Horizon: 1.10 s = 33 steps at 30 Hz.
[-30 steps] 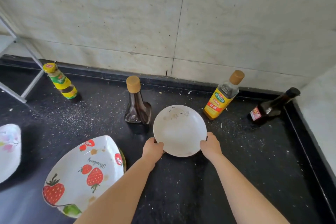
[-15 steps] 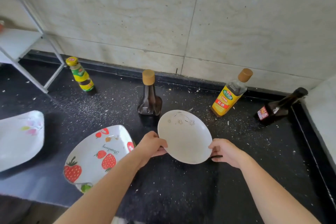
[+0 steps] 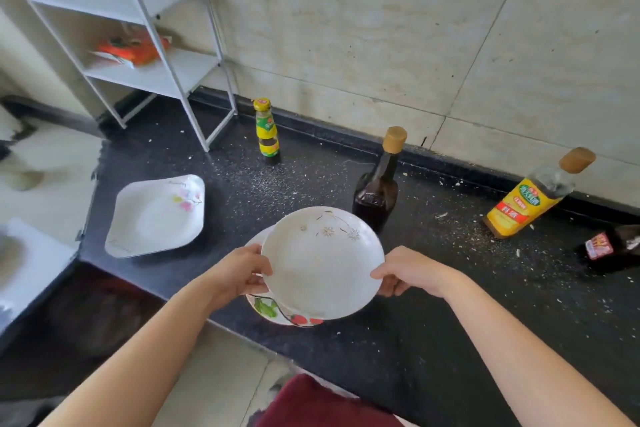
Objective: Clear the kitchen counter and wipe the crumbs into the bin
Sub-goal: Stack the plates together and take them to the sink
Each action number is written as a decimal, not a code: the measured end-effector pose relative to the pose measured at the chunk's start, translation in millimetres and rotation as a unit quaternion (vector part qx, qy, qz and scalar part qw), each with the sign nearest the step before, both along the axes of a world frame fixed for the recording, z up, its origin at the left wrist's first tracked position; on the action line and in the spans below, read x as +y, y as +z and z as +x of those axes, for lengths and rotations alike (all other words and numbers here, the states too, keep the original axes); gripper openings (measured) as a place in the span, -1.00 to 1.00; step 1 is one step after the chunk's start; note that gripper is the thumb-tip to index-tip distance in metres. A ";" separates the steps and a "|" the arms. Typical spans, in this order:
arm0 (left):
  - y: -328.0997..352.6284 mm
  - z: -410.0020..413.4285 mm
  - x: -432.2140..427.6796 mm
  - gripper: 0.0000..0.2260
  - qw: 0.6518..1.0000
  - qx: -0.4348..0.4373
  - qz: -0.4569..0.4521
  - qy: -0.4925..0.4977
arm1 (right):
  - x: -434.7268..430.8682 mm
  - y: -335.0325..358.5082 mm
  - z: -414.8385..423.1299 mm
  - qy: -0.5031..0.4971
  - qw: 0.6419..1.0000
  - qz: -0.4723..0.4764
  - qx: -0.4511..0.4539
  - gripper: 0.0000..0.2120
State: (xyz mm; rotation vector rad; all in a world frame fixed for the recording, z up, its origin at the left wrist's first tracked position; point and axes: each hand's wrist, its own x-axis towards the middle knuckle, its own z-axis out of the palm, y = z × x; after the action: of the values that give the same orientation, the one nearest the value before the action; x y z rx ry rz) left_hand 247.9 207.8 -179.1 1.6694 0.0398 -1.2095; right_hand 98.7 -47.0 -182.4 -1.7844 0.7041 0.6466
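Shelving [image 3: 114, 28] filled the upper left of the frame, and below it, at centre left, the square flowered plate [image 3: 152, 218] lay flat on the dark counter [image 3: 450, 340]. It sat well apart from my hands. Just left of centre, my left hand [image 3: 239, 274] pinched the near-left rim of the round white plate [image 3: 322, 263], thumb on top. That plate sat in the middle of the frame, directly over the strawberry plate [image 3: 273, 310], whose printed edge showed only at the lower left beneath it. I could not tell whether the two were touching or just apart. Being round, the held plate gave me no long axis to line up, so I judged the stacking would turn only on centring it and lowering it straight. The left hand was the nearer to the strawberry plate's exposed edge. Right of centre, my right hand [image 3: 405, 272] gripped the opposite rim, fingers curled beneath. Crumbs [image 3: 467, 236] lay scattered towards the right, around the yellow-labelled bottle [image 3: 530, 198]. Half a second earlier the round plate had been to the right of the strawberry plate, not over it, and my view had since swung left.
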 end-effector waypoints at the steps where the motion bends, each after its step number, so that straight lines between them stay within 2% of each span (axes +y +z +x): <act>1: -1.2 3.9 8.2 -0.67 1.000 -0.009 0.012 0.005 | 10.1 -1.4 9.9 0.013 1.000 -0.022 0.002 -0.86; 6: -16.7 16.7 30.4 -0.77 0.987 -0.103 0.122 0.007 | 39.3 -11.6 38.5 0.059 0.994 -0.092 0.015 -0.81; 13: -27.9 14.7 26.1 -0.84 0.933 -0.261 0.226 -0.104 | 46.8 -22.8 45.2 0.060 0.989 -0.130 0.041 -0.80; 18: -34.0 14.6 24.2 -0.81 0.907 -0.304 0.252 -0.146 | 47.0 -24.5 45.3 0.060 0.987 -0.145 0.042 -0.85; 23: -38.3 18.8 27.4 -0.76 0.901 -0.309 0.256 -0.165 | 44.1 -24.0 49.2 0.094 0.976 -0.190 0.049 -0.81; 26: -37.8 21.5 29.3 -0.74 0.890 -0.346 0.267 -0.128 | 42.1 -14.2 59.3 0.119 0.946 -0.301 0.012 -0.68; 29: -32.8 29.9 34.6 -0.66 0.885 -0.384 0.260 -0.036 | 49.0 2.3 81.4 0.122 0.911 -0.389 -0.065 -0.70; 33: -22.8 56.6 53.2 -0.68 0.883 -0.406 0.231 0.053 | 83.1 19.1 123.4 0.128 0.898 -0.389 -0.160 -0.79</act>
State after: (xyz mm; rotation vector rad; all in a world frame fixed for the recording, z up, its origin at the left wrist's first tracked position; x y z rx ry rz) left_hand 304.4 260.9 -201.9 2.4494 -0.1079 -0.3433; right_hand 222.1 36.1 -163.2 -2.6838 0.5321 0.2154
